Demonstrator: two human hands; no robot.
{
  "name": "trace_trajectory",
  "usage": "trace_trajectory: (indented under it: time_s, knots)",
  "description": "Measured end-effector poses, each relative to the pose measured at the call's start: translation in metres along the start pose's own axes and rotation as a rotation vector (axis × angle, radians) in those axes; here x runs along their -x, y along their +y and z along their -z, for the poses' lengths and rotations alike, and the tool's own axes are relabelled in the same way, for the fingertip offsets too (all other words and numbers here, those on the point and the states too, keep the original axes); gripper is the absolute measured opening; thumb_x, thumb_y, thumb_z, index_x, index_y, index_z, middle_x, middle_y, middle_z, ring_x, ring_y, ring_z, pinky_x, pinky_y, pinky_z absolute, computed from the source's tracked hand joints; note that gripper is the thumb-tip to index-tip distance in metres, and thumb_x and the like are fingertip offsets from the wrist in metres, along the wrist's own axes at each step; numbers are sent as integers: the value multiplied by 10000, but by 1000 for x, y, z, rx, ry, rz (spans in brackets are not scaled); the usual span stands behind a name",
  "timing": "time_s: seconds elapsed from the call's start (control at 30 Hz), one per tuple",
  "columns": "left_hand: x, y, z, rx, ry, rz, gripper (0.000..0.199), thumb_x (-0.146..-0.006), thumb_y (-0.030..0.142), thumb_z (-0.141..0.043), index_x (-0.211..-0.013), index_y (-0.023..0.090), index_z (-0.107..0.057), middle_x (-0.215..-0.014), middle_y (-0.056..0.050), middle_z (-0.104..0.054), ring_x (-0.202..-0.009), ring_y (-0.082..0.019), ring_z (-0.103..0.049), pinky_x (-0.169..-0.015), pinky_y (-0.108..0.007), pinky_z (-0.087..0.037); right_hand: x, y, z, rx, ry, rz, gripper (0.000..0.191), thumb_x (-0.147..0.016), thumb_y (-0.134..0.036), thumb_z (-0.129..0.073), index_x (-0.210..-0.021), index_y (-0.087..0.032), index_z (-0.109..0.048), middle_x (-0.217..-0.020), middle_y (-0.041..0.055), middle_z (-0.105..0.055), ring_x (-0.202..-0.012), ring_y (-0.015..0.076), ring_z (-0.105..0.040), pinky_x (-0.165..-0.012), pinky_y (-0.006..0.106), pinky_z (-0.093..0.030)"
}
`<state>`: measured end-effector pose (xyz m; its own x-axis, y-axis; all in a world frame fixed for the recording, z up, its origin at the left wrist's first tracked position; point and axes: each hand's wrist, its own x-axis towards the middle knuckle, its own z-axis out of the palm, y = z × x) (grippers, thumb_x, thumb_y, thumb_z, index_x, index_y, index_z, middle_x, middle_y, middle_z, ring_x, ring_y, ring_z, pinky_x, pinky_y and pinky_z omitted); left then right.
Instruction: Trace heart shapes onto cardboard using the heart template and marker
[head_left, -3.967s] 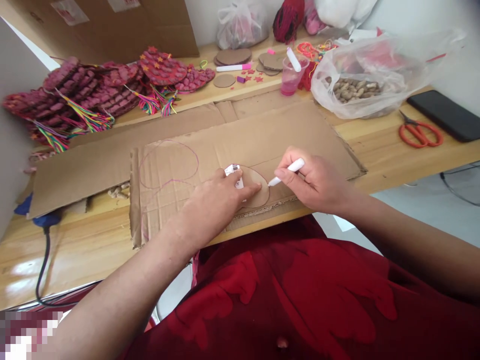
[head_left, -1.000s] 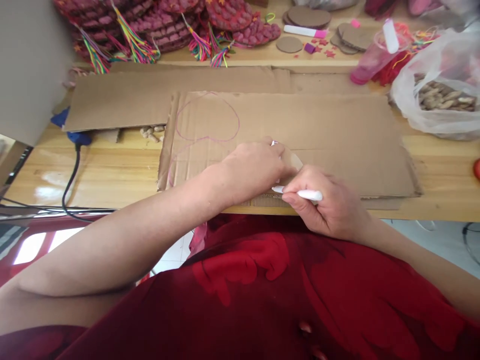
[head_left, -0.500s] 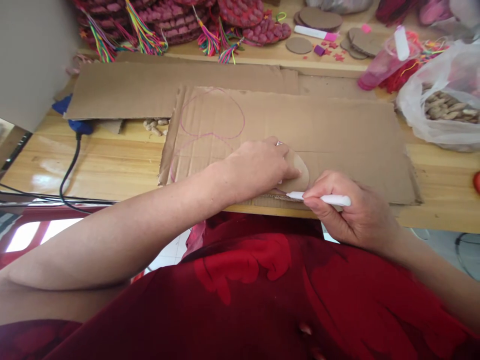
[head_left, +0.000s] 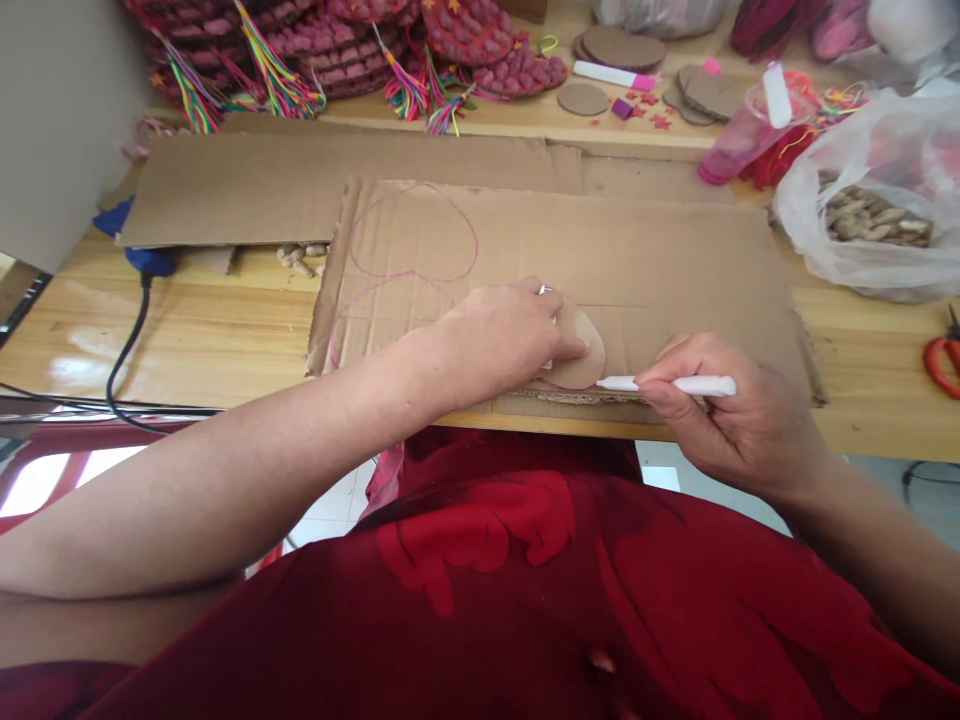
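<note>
My left hand presses a small light-brown cardboard template with a rounded edge down onto a large cardboard sheet. The template's left part is hidden under my fingers. Pinched in my right hand is a white marker pen, its tip touching the sheet at the template's lower right edge. A pink line shows along the template's near edge. Farther left, a pink heart-like outline is drawn on the sheet, and part of another curve disappears beneath my left forearm.
Another cardboard piece lies behind, near a blue plug with a black cable. At right are a plastic bag of peanuts and red-handled scissors. Cardboard discs, a pink cup and tasselled pink items fill the back.
The marker pen has moved right along the template's near edge, leaving a pink line. My left hand keeps its place on the template. The view has shifted slightly.
</note>
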<state>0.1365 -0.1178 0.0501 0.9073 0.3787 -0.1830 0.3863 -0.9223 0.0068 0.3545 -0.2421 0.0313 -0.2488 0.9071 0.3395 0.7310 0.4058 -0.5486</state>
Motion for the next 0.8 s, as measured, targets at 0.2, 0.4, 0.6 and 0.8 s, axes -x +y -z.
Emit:
trace_trajectory:
  time_s: [0.2, 0.4, 0.6, 0.8]
  knots:
    - [0, -1, -3, -8, 20, -1, 392, -1039, 245, -526, -1359, 399, -692, -1309, -102, -666, -1141, -284, -611, -734, -338, -455, 2, 2, 1, 33, 35, -4, 126, -1033, -330, -588, -919, -278, -579, -742, -6, -645, -590, 169, -595, -528, 334, -413]
    - [-2, -5, -11, 1, 70, 10, 327, -1021, 263, -552, -1280, 348, -732, -1260, -93, -696, -1107, -277, -639, -731, -337, -460, -1, -7, -4, -8, 2, 77, 89, -1012, -282, -607, -926, -273, -589, -763, 3, -659, -589, 159, -597, -540, 334, -442]
    - [-4, -6, -9, -3, 53, -5, 319, -1020, 273, -554, -1287, 313, -724, -1292, -102, -697, -1132, -277, -650, -769, -339, -479, -6, -11, -15, -76, -22, 122, 76, -1017, -262, -586, -947, -284, -568, -772, 5, -658, -653, 185, -637, -564, 343, -481]
    - [-3, -7, -7, 27, 84, 5, 266, -996, 236, -578, -1226, 234, -713, -1258, -77, -727, -1100, -248, -667, -778, -321, -470, -14, -14, -29, -98, -7, 189, 69, -1021, -261, -593, -953, -257, -581, -779, 6, -667, -697, 178, -645, -590, 317, -493]
